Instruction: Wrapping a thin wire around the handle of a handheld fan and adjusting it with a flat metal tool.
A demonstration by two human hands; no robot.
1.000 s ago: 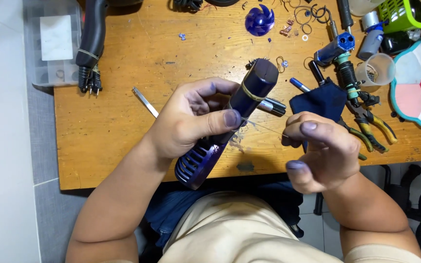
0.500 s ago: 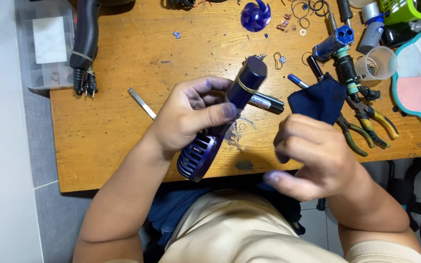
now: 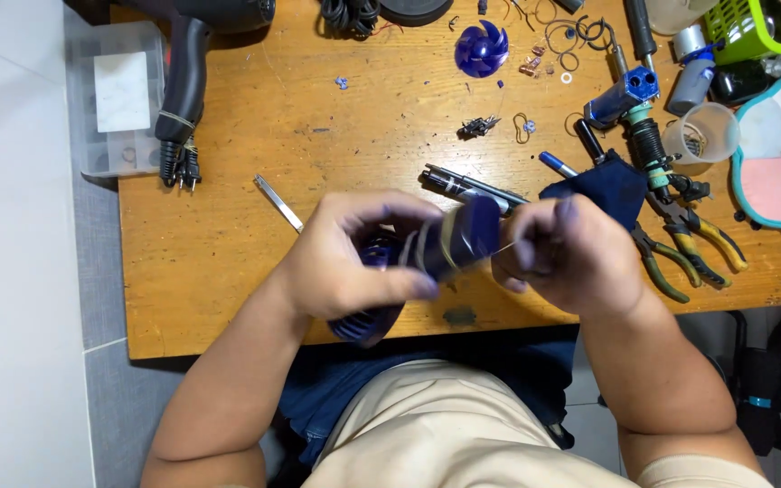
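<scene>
My left hand (image 3: pixel 354 262) grips a dark blue handheld device body (image 3: pixel 445 244), a cylinder with a grilled round end (image 3: pixel 363 321) pointing toward me. It is held roughly level over the front edge of the wooden table (image 3: pixel 228 235). My right hand (image 3: pixel 567 248) is closed at the cylinder's right end, fingertips pinching something small there that I cannot make out; thin wires seem to run from that end. Both hands are blurred.
On the table lie a blue fan impeller (image 3: pixel 481 47), a metal pen-like tool (image 3: pixel 472 185), a thin metal strip (image 3: pixel 278 202), a dark blue cloth (image 3: pixel 607 185), pliers (image 3: pixel 680 239), a black hair dryer with plug (image 3: pixel 183 90), a clear plastic box (image 3: pixel 119 99), a plastic cup (image 3: pixel 702 140).
The blue device has swung from a steep tilt to nearly level. My right hand has moved up and left from below the table edge onto the device's right end.
</scene>
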